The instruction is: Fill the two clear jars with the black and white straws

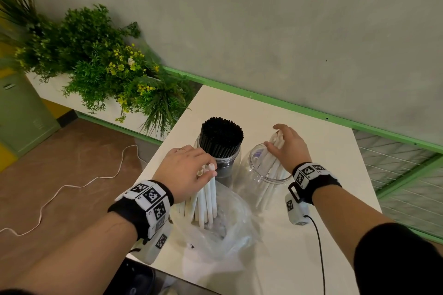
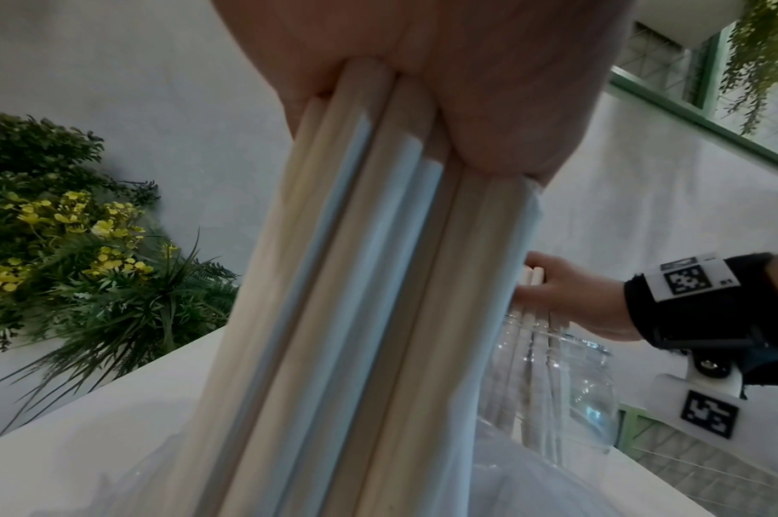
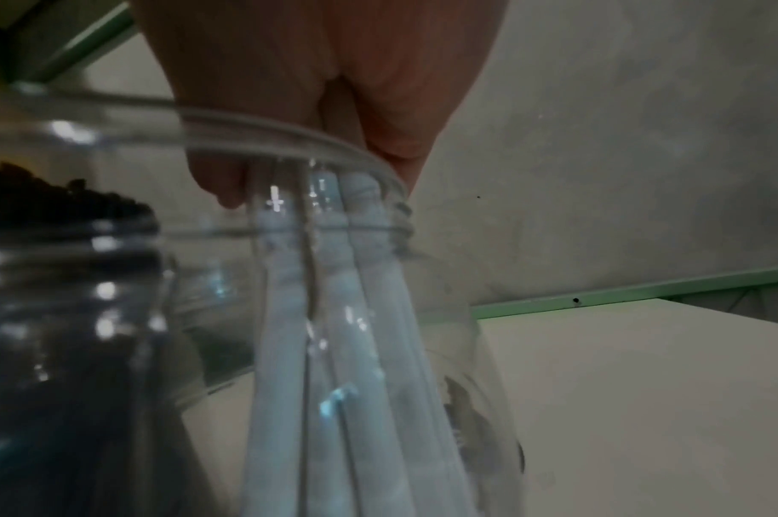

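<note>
Two clear jars stand on the white table [image 1: 330,151]. The left jar [image 1: 233,163] is packed with black straws [image 1: 221,136]. My right hand [image 1: 286,143] grips a bunch of white straws [image 1: 275,165] whose lower ends stand inside the right jar [image 1: 254,175] [image 3: 378,196]. My left hand [image 1: 189,170] grips another bunch of white straws [image 1: 207,199] [image 2: 356,280] by their tops, their lower ends still in a clear plastic bag [image 1: 225,242] at the table's near edge.
A planter of green plants with yellow flowers [image 1: 107,67] stands left of the table. A green rail [image 1: 287,103] runs along the grey wall behind. A white cable [image 1: 72,184] lies on the brown floor, and wire mesh [image 1: 395,163] lies to the right.
</note>
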